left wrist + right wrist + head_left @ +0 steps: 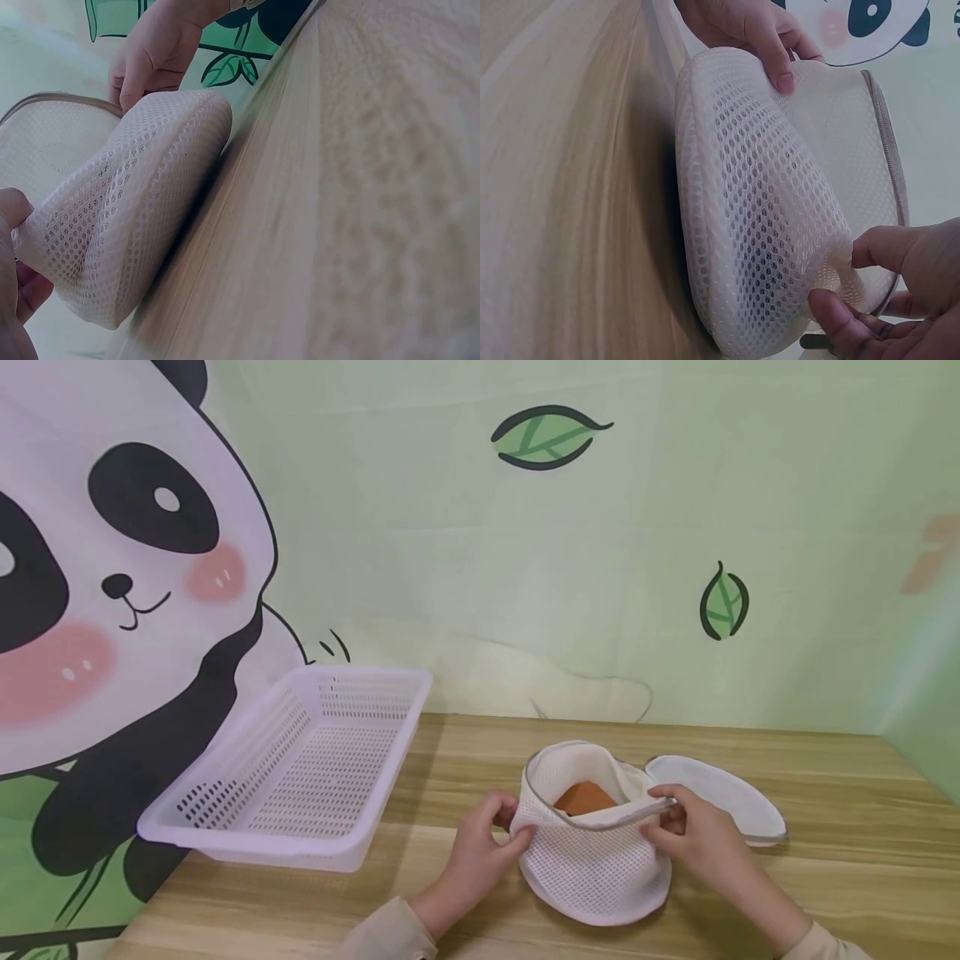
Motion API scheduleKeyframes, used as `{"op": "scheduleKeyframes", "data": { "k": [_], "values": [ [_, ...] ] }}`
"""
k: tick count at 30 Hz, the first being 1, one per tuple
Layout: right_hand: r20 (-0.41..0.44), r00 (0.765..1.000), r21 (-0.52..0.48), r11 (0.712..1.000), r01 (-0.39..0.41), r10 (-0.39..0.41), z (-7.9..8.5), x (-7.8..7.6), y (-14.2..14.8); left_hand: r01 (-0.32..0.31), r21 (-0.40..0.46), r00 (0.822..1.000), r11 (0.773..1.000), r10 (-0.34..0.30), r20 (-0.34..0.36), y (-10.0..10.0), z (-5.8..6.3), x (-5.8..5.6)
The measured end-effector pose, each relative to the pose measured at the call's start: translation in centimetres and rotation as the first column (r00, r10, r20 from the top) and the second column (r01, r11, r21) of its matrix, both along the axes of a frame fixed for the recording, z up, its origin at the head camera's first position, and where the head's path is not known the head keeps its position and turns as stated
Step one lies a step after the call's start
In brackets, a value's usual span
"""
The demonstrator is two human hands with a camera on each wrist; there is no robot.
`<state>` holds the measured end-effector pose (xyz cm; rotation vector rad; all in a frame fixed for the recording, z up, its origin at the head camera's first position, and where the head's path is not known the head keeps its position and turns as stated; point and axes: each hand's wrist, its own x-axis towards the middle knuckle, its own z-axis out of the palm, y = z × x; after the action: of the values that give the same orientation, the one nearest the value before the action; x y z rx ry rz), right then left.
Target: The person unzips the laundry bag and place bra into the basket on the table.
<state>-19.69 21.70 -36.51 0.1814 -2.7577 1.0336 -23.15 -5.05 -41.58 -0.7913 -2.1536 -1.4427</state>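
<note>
A white mesh laundry bag (pixel 592 872) stands on the wooden table, its round mouth open upward and edged with a grey zipper. Inside lies something orange-brown (pixel 587 798), mostly hidden by the bag's wall. My left hand (pixel 480 847) pinches the mesh at the bag's left side, thumb on the outside. On the opposite side, my right hand (pixel 701 839) grips the bag near the zippered rim. The right wrist view shows its thumb and fingers (pixel 881 247) bunching the mesh there. A grey-edged white mesh flap (pixel 712 789) lies behind the right hand.
To the left, a white perforated plastic basket (pixel 348 852) sits on the table (pixel 465 752). Behind everything hangs a pale green backdrop (pixel 420 527) printed with a panda and leaves.
</note>
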Motion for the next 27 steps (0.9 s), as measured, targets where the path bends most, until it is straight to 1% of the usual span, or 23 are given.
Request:
{"op": "scheduleKeyframes", "data": {
  "k": [8,11,14,17,19,27],
  "values": [
    [-0.059,0.998,0.01,1.0,0.015,-0.014,0.3,0.1,-0.4,-0.015,-0.008,1.0,1.0,0.015,0.01,0.0,0.0,0.1],
    [-0.1,0.995,0.025,1.0,0.007,-0.004,0.3,0.2,-0.4,-0.018,-0.008,1.0,1.0,0.018,0.024,0.0,0.0,0.1],
    [-0.141,0.99,0.039,0.999,-0.008,0.013,0.3,0.4,-0.2,-0.023,-0.013,1.0,1.0,0.023,0.017,0.0,0.0,0.0],
    [-0.165,0.986,0.038,0.999,-0.023,0.029,0.0,0.7,0.0,-0.022,-0.015,1.0,1.0,0.022,-0.003,0.0,0.0,-0.1],
    [-0.166,0.986,0.034,0.999,-0.028,0.033,-0.3,0.9,0.1,-0.021,-0.017,1.0,1.0,0.02,-0.014,0.0,-0.1,-0.2],
    [-0.18,0.983,0.024,0.999,-0.034,0.038,-1.5,1.4,0.1,0.006,-0.013,1.0,1.0,-0.006,-0.001,-0.1,0.1,-0.1]
  ]
}}
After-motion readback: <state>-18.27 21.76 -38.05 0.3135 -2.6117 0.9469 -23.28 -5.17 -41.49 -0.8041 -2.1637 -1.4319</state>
